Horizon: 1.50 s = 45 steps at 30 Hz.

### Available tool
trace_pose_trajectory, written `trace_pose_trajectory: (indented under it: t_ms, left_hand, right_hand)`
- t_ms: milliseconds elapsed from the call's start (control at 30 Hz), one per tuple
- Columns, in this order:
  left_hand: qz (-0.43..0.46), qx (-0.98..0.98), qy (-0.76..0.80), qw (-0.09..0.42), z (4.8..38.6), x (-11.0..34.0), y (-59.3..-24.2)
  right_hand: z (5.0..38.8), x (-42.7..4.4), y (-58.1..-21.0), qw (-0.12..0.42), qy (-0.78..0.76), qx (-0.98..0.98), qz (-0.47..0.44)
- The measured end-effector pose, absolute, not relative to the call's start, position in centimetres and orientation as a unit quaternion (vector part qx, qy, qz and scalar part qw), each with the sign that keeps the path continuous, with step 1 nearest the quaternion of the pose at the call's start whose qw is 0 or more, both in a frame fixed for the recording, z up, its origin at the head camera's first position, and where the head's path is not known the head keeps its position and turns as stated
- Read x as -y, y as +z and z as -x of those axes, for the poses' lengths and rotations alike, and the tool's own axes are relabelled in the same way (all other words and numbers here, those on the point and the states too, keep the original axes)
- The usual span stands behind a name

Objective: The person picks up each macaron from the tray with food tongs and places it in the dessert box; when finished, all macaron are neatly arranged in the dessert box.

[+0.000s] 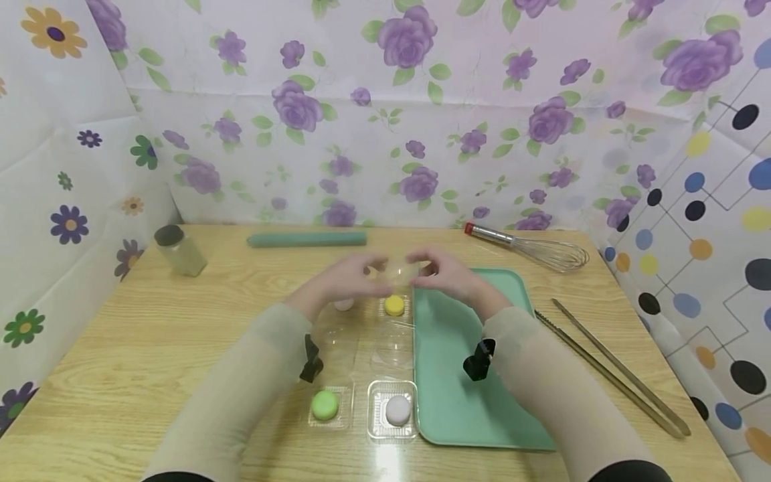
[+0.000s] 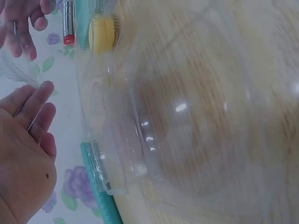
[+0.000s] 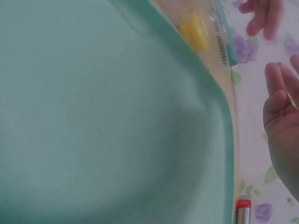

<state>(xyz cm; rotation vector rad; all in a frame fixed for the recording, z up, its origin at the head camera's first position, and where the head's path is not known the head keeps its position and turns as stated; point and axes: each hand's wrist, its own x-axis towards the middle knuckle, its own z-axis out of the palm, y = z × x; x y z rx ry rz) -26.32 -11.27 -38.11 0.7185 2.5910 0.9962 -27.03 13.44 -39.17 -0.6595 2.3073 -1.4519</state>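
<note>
Above the yellow macaron [image 1: 394,305], a clear plastic lid [image 1: 399,272] is held between the two hands, blurred in the head view. My left hand [image 1: 354,276] grips its left side, and my right hand [image 1: 444,270] its right side. The left wrist view shows the left hand [image 2: 25,154] touching the thin clear edge [image 2: 18,70]. In the right wrist view the right hand [image 3: 284,121] has bent fingers; the lid is hardly visible there. A green macaron [image 1: 325,405] and a pale one [image 1: 398,410] sit in clear containers nearer the front; another pale macaron [image 1: 344,304] is partly behind the left wrist.
A green tray [image 1: 448,395] lies under the right forearm. Metal tongs [image 1: 620,368] are right of it, and a whisk [image 1: 524,246] lies behind. A green rolling pin [image 1: 307,239] and a dark-capped jar [image 1: 182,253] stand along the back left.
</note>
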Motion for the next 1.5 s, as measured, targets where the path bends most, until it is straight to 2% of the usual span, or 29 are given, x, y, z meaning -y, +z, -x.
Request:
trace_pose_trajectory:
  t_ms: [300, 500, 667, 1500]
  left_hand:
    - [-0.251, -0.921, 0.271, 0.126, 26.2, 11.1, -38.8]
    - [-0.259, -0.928, 0.238, 0.126, 26.1, 11.1, -39.2]
    - [-0.266, -0.931, 0.212, 0.131, 25.8, 11.1, -39.2]
    - [-0.274, -0.937, 0.164, 0.143, 25.9, 11.2, -39.6]
  right_hand:
    - [26.4, -13.5, -39.9, 0.161, -0.386, -0.873, 0.251]
    - [26.3, -13.2, -40.5, 0.126, -0.317, -0.896, 0.284]
    - [26.0, -13.1, -40.8, 0.126, -0.272, -0.911, 0.283]
    - [26.1, -12.6, -41.8, 0.133, -0.232, -0.919, 0.289]
